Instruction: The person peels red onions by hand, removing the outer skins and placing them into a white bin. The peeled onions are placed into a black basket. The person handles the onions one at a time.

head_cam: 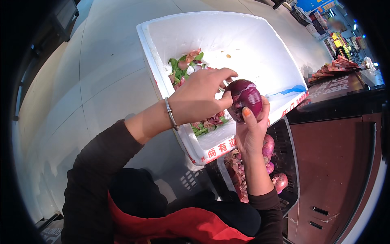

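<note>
My right hand [254, 125] holds a purple-red onion [245, 97] from below and the right, its thumb across the front. From the left comes my left hand [204, 91], a metal bangle at its wrist. Its thumb tip touches the onion's left side, while its fingers are bent and spread beside the onion's top. Under both hands stands a white foam box [213, 30] with red writing on its rim. Onion skins [214, 120] and green leaves [179, 71] lie inside along its left part.
A black plastic crate [291, 158] with several red onions [279, 181] stands below the box, beside a brown panel [332, 170]. Blue film [291, 90] lies in the box's right corner. Shop shelves with goods rise at the upper right, beyond the tiled floor [106, 58].
</note>
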{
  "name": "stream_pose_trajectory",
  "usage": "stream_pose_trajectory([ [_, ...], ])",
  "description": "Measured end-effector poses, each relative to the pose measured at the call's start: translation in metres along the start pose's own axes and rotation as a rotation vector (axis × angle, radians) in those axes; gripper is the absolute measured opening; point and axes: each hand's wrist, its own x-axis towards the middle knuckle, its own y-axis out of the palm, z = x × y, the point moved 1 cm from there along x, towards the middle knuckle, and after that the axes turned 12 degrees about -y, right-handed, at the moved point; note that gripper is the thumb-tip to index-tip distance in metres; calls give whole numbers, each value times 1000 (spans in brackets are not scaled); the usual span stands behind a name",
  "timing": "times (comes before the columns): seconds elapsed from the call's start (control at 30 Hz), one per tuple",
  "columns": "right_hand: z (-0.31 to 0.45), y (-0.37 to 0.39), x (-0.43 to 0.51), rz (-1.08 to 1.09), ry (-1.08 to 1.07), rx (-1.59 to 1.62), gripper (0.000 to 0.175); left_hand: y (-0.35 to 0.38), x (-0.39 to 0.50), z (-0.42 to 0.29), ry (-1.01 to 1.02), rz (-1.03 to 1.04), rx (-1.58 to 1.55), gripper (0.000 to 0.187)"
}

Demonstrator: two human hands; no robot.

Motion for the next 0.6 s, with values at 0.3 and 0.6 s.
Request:
stream_pose_trajectory([
  [0.3,-4,-3,1,-19,0,10,61,-1,-2,2,467,-201,451,16],
  [0.6,-3,-2,2,-24,32,-23,60,-10,3,7,476,-206,532,12],
])
